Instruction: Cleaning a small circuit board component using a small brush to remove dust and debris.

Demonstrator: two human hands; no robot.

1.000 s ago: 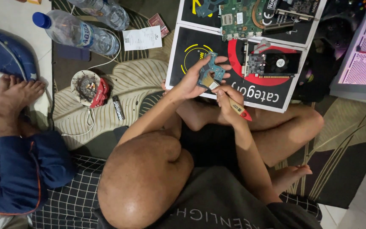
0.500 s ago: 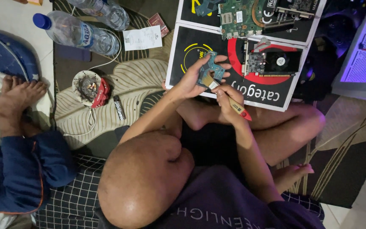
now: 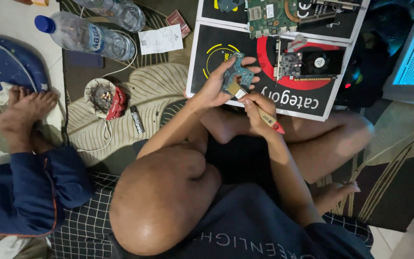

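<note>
Left hand (image 3: 212, 91) grips small circuit board (image 3: 236, 76); right hand (image 3: 255, 106) pinches brush (image 3: 259, 112), bristles touching board. Step: brushing board clean.

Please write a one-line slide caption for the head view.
Seated on a rug, left hand holds a small circuit board while right hand brushes it.

patterned rug (image 3: 168, 91) carries bottles (image 3: 85, 36), ashtray (image 3: 99, 96), black board (image 3: 307, 103).

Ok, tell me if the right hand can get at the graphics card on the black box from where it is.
Probably yes. The right hand, holding a brush, sits just short of the graphics card, which lies uncovered on the black box; nothing lies between them.
</note>
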